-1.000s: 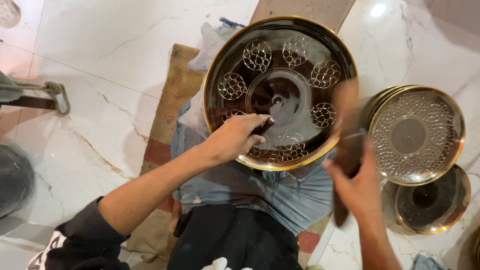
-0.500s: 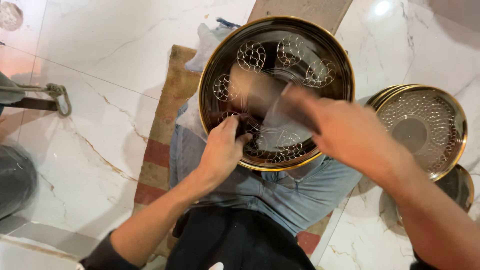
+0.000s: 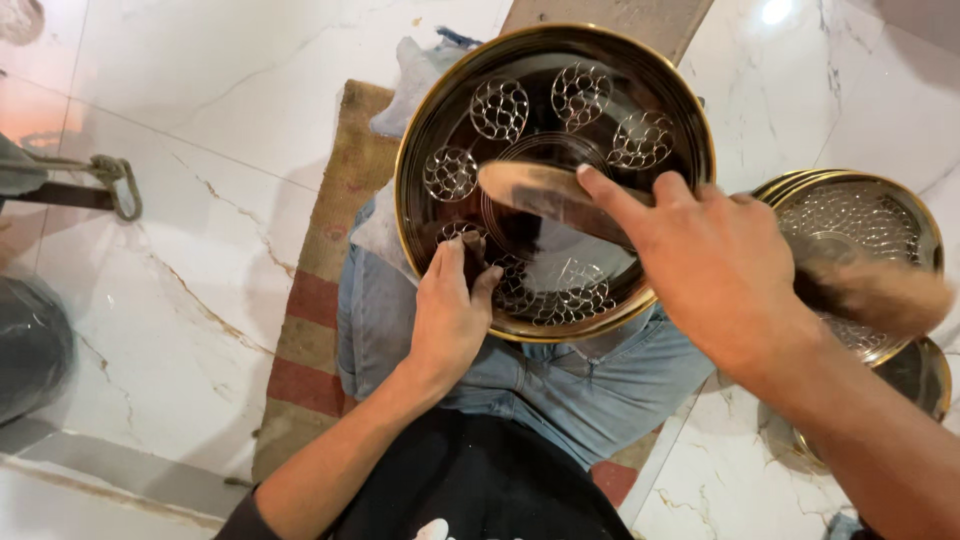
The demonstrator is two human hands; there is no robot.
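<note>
One large round brass-rimmed tray (image 3: 555,180) rests tilted on the person's lap, over blue jeans (image 3: 560,385), its dark polished face set with clusters of small rings — four clear ones along the upper arc from nine to two o'clock, more blurred ones near six. The left hand (image 3: 452,318) steadies the tray at its seven o'clock edge, its grip closed on the rim with fingertips pressing the inner face. The right hand (image 3: 712,265) crosses in from four o'clock, its grip clamped on one brown brush or buffing tool (image 3: 545,190), blurred, whose tip lies over the tray's centre and hides part of it. At three o'clock, well apart from the lap, lie at least two more round trays (image 3: 860,225) stacked on the white marble floor (image 3: 180,250); a blurred part of the tool covers some of them. One striped mat (image 3: 320,290) lies under the legs. A grey metal clamp (image 3: 90,185) sits at nine o'clock.
</note>
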